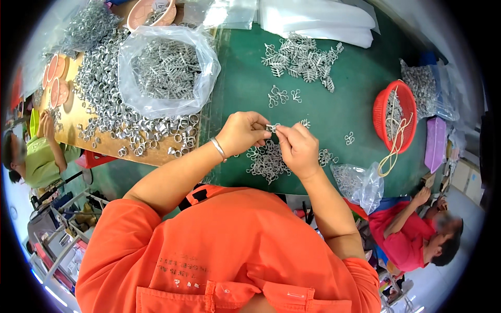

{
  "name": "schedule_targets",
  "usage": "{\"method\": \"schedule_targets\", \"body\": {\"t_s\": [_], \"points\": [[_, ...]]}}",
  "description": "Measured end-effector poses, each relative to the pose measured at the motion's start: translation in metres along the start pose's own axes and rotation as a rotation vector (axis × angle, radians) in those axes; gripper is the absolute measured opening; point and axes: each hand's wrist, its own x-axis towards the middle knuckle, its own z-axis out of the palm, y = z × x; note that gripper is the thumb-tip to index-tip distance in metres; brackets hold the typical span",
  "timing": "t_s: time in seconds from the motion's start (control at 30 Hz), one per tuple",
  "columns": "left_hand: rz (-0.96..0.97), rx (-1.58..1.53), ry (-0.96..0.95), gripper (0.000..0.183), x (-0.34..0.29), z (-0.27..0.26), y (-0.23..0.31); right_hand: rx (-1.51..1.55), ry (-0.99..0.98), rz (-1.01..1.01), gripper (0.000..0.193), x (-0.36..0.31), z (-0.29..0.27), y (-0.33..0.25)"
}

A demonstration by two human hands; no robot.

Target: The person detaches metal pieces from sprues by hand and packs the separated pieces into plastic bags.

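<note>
My left hand (243, 131) and my right hand (299, 149) meet over the green tabletop, fingers pinched from either side on a small silvery metal piece (272, 127). Its exact shape is partly covered by my fingertips. Just below lies a pile of small looped metal pieces (267, 161). A few looped pieces (278, 96) lie beyond my hands, and a larger heap of branched, leaf-like metal pieces (302, 58) is farther off. One loose looped piece (349, 138) rests right of my right hand.
To the left, a clear plastic bag (209, 68) holds branched metal pieces, beside a spread of metal rings (99, 86) on a wooden board. A red basket (380, 117) with string and a plastic bag of small parts (360, 182) stand right. Co-workers sit at both sides.
</note>
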Motion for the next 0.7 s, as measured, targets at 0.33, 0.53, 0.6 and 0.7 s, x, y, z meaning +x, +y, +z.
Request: {"method": "schedule_targets", "body": {"t_s": [0.33, 0.53, 0.6, 0.7], "points": [[0.406, 0.835, 0.282, 0.017, 0.019, -0.021, -0.028, -0.012, -0.055, 0.514, 0.027, -0.024, -0.017, 0.075], [0.551, 0.866, 0.404, 0.009, 0.022, -0.028, -0.036, 0.7, 0.112, 0.907, 0.019, -0.028, -0.027, 0.082], [0.566, 0.788, 0.368, 0.009, 0.021, -0.026, -0.027, 0.974, 0.171, 0.977, 0.019, -0.028, -0.035, 0.076], [0.618, 0.751, 0.336, 0.025, 0.027, -0.008, -0.026, 0.15, -0.122, 0.455, 0.018, -0.038, -0.022, 0.074]]}}
